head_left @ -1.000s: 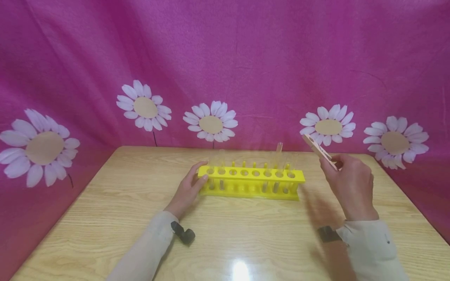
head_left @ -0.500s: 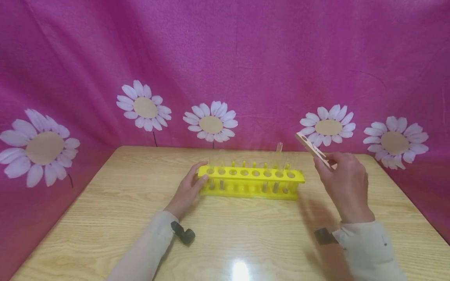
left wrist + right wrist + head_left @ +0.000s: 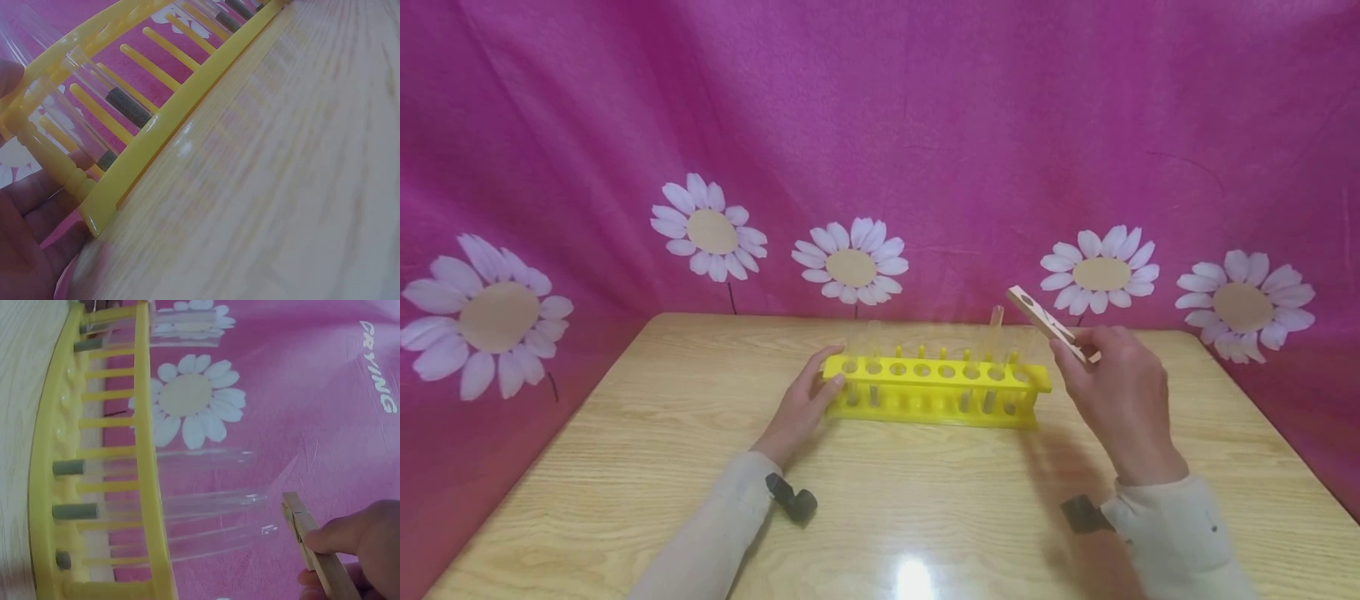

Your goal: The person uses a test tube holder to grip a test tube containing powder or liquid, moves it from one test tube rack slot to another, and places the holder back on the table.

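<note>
A yellow test tube rack (image 3: 936, 379) stands on the table. My left hand (image 3: 797, 408) grips its left end, thumb at the front, fingers partly hidden behind. Two clear test tubes (image 3: 112, 94) with dark grey contents stand at that end. Three more, including the tallest-looking test tube (image 3: 206, 503), stand at the right end with grey-green contents low down. My right hand (image 3: 1120, 396) pinches a wooden test tube clamp (image 3: 1041, 317) with a metal spring, raised just right of the rack. In the right wrist view the clamp's tip is close to the tube tops, apart from them.
The wood-grain table (image 3: 850, 525) carries the rack near its back edge. Behind and at both sides hangs a magenta cloth (image 3: 925, 125) printed with white flowers. A dark wrist camera (image 3: 793, 500) sticks out from the left sleeve, another dark camera (image 3: 1084, 512) from the right.
My right hand has moved left with the wooden test tube clamp, bringing its tip close to the tubes at the rack's right end. The left hand and the rack stay in place.
</note>
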`<state>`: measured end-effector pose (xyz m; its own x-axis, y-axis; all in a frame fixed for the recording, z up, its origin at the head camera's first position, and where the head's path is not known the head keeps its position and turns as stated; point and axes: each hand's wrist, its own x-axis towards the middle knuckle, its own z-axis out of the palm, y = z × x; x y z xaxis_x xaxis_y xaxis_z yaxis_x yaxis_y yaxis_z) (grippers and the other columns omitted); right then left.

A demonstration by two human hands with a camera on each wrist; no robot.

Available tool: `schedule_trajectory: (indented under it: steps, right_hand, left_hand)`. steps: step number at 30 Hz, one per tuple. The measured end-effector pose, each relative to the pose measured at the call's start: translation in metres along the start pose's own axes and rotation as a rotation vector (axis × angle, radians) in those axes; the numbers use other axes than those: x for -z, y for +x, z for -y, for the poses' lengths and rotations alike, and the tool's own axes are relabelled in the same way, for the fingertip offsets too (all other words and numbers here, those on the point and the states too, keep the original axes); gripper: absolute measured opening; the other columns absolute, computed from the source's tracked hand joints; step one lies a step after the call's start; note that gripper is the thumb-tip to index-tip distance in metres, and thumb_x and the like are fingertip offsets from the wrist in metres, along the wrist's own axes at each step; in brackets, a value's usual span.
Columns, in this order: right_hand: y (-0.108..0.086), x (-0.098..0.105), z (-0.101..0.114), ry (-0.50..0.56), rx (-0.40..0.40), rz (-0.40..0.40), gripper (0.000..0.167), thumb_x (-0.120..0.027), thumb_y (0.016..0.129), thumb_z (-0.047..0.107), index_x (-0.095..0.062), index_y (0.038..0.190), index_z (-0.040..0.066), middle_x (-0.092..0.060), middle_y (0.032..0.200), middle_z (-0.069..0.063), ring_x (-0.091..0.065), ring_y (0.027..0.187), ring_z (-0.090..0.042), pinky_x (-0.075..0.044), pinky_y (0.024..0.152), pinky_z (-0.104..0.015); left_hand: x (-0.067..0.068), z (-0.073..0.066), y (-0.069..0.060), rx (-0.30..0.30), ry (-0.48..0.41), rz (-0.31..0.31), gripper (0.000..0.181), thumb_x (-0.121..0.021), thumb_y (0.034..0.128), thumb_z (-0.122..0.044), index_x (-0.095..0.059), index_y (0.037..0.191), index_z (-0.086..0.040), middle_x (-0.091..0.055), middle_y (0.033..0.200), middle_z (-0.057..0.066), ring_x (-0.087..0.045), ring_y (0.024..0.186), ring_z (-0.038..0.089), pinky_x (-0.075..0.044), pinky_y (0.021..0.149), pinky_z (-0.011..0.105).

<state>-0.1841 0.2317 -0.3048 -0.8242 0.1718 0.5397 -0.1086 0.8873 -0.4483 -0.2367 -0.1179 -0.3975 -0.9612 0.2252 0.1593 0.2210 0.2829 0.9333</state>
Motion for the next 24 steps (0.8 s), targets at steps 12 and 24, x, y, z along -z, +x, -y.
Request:
schedule_trajectory:
  steps: [12,24]
  right_hand:
    - [-0.004,0.001,0.011,0.046,0.011,0.092,0.022,-0.071,0.088,0.024,-0.066,0.091,0.002,-0.059,0.077,-0.009,-0.048,0.065,-0.024,-0.041,0.054,-0.031]
    - [-0.006,-0.003,0.016,0.056,0.05,0.12,0.019,-0.074,0.085,0.019,-0.065,0.087,0.003,-0.055,0.072,-0.007,-0.045,0.064,-0.023,-0.036,0.055,-0.031]
  left_hand:
    - [-0.001,-0.002,-0.001,0.012,0.003,-0.002,0.045,-0.05,0.1007,-0.032,-0.038,0.144,-0.033,-0.026,0.157,0.0,-0.025,0.143,0.03,-0.023,0.115,0.051]
    - [-0.001,0.0,-0.001,0.001,0.0,0.001,0.046,-0.05,0.1007,-0.032,-0.037,0.145,-0.033,-0.027,0.157,0.0,-0.024,0.143,0.028,-0.023,0.115,0.05]
